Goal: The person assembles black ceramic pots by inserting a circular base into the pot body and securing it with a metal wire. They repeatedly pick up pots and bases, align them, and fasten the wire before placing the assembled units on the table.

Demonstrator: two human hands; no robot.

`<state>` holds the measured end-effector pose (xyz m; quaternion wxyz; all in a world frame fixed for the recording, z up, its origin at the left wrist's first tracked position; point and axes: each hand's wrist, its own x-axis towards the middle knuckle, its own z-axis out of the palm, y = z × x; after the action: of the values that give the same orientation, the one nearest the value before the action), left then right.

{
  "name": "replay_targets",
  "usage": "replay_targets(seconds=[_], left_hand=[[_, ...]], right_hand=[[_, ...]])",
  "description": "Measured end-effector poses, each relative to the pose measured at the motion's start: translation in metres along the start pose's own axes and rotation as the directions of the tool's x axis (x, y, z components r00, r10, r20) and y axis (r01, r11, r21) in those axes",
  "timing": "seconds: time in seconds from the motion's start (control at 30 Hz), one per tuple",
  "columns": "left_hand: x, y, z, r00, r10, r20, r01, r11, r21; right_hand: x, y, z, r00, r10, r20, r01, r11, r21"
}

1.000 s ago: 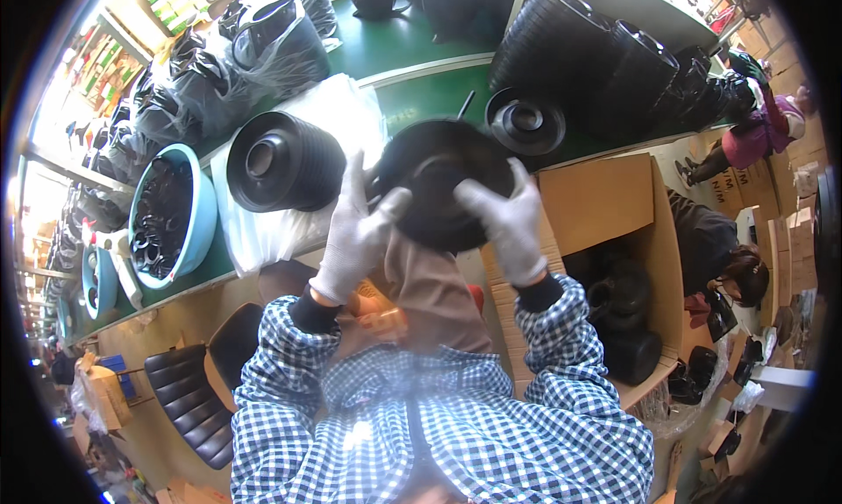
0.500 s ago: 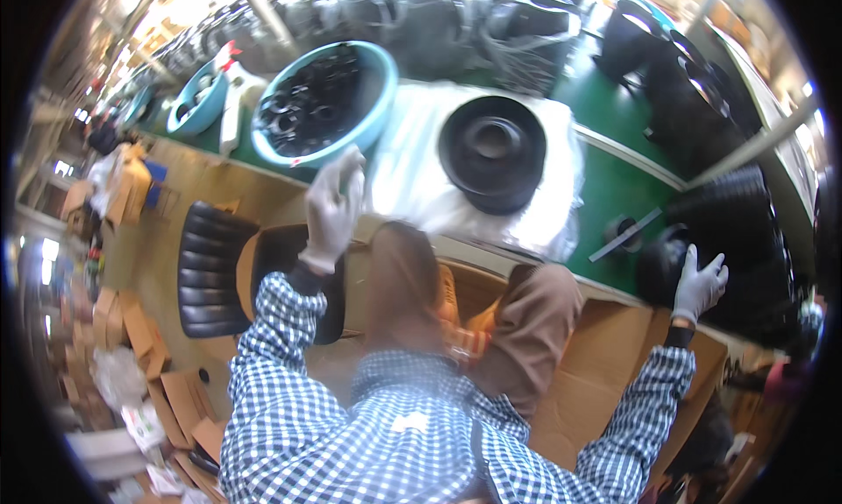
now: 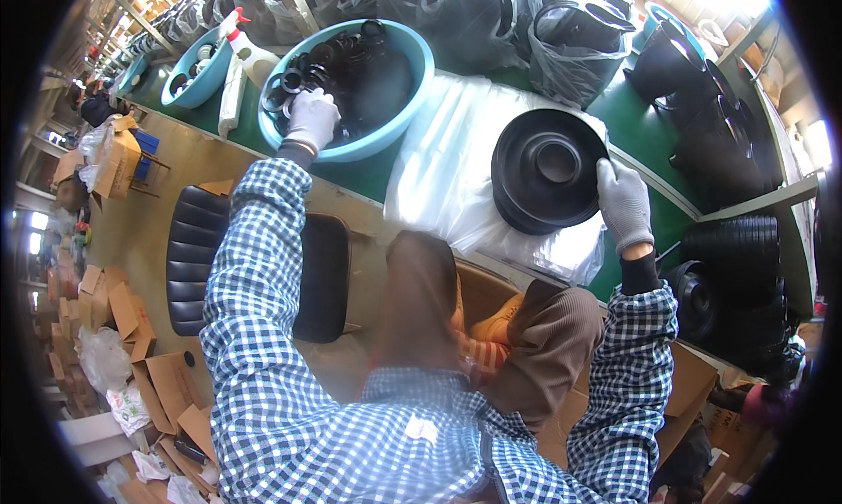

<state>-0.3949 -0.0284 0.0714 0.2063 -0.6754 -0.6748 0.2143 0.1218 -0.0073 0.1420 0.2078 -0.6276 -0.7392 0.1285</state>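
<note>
The large blue basin [image 3: 421, 72] sits at the front edge of the green table [image 3: 358, 178], with small black rings [image 3: 329, 58] heaped mostly toward its left side; its right part is dark, and what lies there is hard to make out; left of it along the same edge stands a smaller blue basin [image 3: 186, 93] with dark and pale pieces in it, and a white spray bottle [image 3: 254, 61] with a red trigger is between the two; clear plastic bags [image 3: 579, 76] along the far side of the table hold black vessels.

The stack of black discs [image 3: 517, 184] rests on a pile of clear plastic sheets [image 3: 438, 157] near the front edge, right of the large blue basin; the top disc is round, smooth and slightly glossy, with a broad flange and a raised collar around a hollow centre; its face and collar point upward, the round face has no long axis, and the stack's own axis rises from the table.

The left hand [image 3: 313, 120], gloved in white, dips into the large blue basin among the rings, fingers bent down; whether it pinches one I cannot tell; the right hand [image 3: 623, 201], also gloved, has its fingertips against the right rim of the top disc; whether it grips the rim or only rests there I cannot tell.
</note>
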Motion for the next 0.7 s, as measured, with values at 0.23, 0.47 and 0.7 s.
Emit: replay_targets(seconds=[0.23, 0.47, 0.7], left_hand=[[-0.042, -0.003, -0.078, 0.801, -0.371, -0.471, -0.108, 0.684, -0.722], [-0.138, 0.149, -0.251, 0.966, -0.158, -0.207, -0.242, -0.249, -0.938], [-0.161, 0.244, -0.312, 0.597, -0.187, -0.78, -0.639, 0.477, -0.603]], right_hand=[[-0.077, 0.015, -0.057, 0.929, 0.263, -0.259, 0.141, 0.395, 0.908], [-0.17, -0.027, -0.053, 0.941, 0.318, 0.113, -0.179, 0.185, 0.966], [-0.217, -0.036, -0.064, 0.893, 0.431, 0.128, -0.042, -0.204, 0.978]])
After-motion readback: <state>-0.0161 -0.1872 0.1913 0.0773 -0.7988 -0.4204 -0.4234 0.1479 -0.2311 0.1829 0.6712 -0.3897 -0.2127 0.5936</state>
